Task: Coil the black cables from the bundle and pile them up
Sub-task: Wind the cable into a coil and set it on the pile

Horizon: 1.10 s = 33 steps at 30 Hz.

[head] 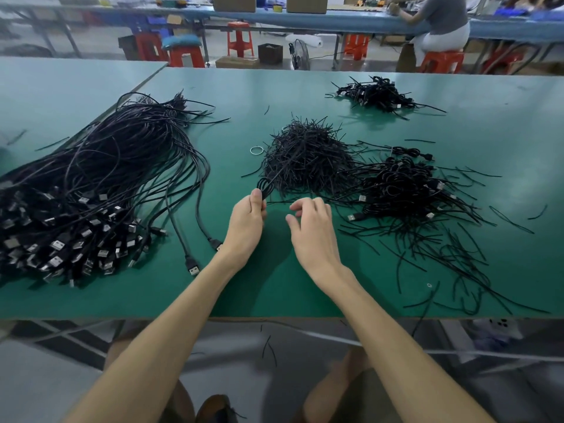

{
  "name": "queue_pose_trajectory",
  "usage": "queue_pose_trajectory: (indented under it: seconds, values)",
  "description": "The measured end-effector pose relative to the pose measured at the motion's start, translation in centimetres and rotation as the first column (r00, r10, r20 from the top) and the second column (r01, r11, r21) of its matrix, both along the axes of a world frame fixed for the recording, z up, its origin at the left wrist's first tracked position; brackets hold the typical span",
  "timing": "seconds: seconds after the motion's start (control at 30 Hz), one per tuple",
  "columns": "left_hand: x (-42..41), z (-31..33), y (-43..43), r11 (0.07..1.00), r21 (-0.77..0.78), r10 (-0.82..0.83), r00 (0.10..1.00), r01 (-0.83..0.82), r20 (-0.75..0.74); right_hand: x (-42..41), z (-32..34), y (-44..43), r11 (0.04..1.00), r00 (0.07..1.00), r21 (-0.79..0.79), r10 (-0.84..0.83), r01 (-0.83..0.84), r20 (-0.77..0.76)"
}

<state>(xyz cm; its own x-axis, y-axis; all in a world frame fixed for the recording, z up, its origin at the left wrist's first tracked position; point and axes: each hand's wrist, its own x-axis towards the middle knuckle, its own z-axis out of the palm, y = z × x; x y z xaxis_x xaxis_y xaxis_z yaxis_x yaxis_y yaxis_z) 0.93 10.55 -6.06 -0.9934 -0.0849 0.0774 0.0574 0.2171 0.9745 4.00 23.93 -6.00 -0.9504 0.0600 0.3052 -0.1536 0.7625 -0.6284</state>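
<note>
Head view — left hand [246, 222] pinches coiled cable [264, 187], loops pointing away; right hand [312, 228] slack, empty.

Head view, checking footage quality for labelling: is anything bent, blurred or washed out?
Head view: wide-angle distortion bows the table edges; the far benches look soft; pale glare sits on the table's right side; a soft shadow falls between the left hand and right hand; the bundle is sharp.

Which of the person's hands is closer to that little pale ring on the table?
Left. The left hand, pinching a coiled cable, is straight below the ring in view; the right hand is farther right, open.
</note>
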Motion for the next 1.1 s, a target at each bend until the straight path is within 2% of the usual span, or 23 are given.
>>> queue_pose_trajectory:
  seconds: [0.23,0.43,0.5,0.57,0.67,0.83,0.93,1.1]
  values:
    - [-0.1,0.0,0.1,1.000,-0.008,0.024,1.000,-0.024,-0.019,-3.8,1.3,-1.4,0.972,0.994,0.216,-0.101,0.092,0.033]
    - [-0.2,-0.2,0.2,0.999,-0.035,0.023,0.999,-0.024,-0.028,-5.5,1.0,-2.5,0.958,0.990,0.260,-0.133,0.117,0.044]
    - [-0.3,-0.3,0.2,0.999,-0.046,0.020,0.999,-0.021,-0.024,-5.7,0.8,-2.3,0.978,0.988,0.158,-0.146,0.138,0.041]
    - [-0.4,-0.3,0.2,0.998,-0.055,0.028,0.999,-0.029,-0.028,-5.7,0.7,-1.8,0.988,0.987,-0.009,-0.152,0.153,0.059]
    - [-0.6,-0.4,0.3,0.992,-0.118,0.048,0.998,-0.053,-0.041,-5.1,0.7,-1.1,0.964,0.992,-0.236,-0.114,0.125,0.063]
    - [-0.9,-0.6,0.5,0.980,-0.190,0.059,0.997,-0.066,-0.043,-2.4,-0.5,0.0,0.782,0.997,-0.619,0.081,-0.064,-0.001]
    - [-1.0,-0.7,0.5,0.982,-0.173,0.068,0.997,-0.071,-0.026,-2.5,-0.8,0.6,0.686,0.994,-0.724,0.106,-0.073,0.000]
    - [-1.1,-0.7,0.5,0.983,-0.165,0.082,0.996,-0.085,-0.026,-2.5,-0.9,0.6,0.660,0.981,-0.737,0.194,-0.147,-0.022]
